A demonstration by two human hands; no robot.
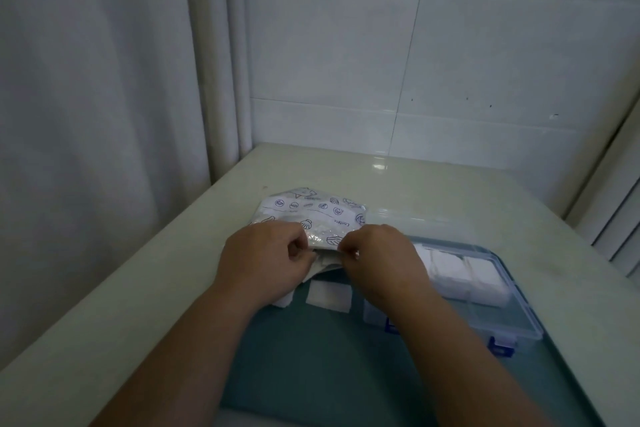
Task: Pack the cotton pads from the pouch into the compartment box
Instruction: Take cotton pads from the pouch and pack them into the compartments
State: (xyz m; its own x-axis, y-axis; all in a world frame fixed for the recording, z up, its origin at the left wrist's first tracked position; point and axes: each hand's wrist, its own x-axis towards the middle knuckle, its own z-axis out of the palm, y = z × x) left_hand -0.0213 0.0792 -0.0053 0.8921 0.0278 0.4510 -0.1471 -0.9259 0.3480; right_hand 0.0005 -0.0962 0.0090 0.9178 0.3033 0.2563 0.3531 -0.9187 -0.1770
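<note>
left hand [266, 258], right hand [379, 253] pinch pouch [311, 208] mouth | risk: hard tug; cotton pads [329, 295] spill below grip, missing compartment box [516, 317]

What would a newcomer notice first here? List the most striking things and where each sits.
Mid-frame, the left hand and right hand pinch the near edge of a printed pouch on the table. Right of them sits a clear box with white pads in its far part. A loose pad lies on the teal mat just below the hands.
</note>
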